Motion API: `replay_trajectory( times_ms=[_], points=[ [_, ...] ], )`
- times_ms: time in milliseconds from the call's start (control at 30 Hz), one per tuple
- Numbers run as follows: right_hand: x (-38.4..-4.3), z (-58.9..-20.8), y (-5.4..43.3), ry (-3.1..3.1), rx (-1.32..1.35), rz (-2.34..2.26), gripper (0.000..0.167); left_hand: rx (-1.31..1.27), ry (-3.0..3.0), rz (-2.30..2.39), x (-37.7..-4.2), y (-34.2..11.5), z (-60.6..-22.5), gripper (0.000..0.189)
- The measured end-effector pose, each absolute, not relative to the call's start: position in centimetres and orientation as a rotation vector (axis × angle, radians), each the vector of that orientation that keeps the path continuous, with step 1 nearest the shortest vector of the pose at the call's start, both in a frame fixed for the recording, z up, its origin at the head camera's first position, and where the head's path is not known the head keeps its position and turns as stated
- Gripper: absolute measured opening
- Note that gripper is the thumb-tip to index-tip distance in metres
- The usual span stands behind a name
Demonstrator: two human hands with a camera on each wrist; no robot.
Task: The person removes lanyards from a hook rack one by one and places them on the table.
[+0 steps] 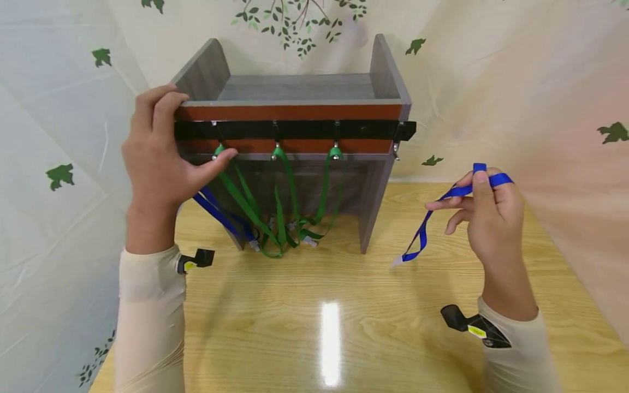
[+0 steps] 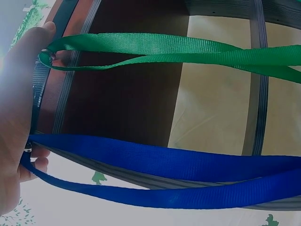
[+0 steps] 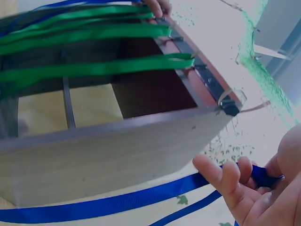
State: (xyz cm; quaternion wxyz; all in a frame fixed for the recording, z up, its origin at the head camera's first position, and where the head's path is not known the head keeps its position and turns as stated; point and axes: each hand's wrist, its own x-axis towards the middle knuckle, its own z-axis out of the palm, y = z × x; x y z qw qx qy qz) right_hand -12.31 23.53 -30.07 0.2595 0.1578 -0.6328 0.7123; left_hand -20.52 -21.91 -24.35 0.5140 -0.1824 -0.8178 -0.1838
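My right hand (image 1: 491, 218) pinches a blue lanyard (image 1: 422, 234) between thumb and fingers, to the right of a grey wooden shelf (image 1: 378, 202). The lanyard's loop hangs down to a pale clip (image 1: 397, 261) low over the table. My left hand (image 1: 159, 144) rests on the shelf's front left corner, fingers over the top edge and thumb across the front by the leftmost green lanyard (image 1: 238, 194). Green lanyards hang from three hooks on a black strip (image 1: 304, 130). Another blue lanyard (image 2: 188, 162) hangs from a hook partly hidden behind my left hand. The rightmost hook (image 1: 396, 150) carries no lanyard.
The shelf stands on a wooden table (image 1: 275, 316) close to a leaf-printed cloth backdrop (image 1: 452, 82). Lanyard ends and clips (image 1: 309, 240) lie bunched at the foot of the shelf. An upright side panel closes off its right side.
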Motion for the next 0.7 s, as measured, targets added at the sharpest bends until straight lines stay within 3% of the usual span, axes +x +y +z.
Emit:
replay_trajectory(
  times_ms=[700],
  points=[
    [-16.3,-30.2,28.3,-1.773,0.222,1.751,0.037,-0.440,-1.975,-0.420,-20.4,-22.0,-24.4,0.099]
  ],
)
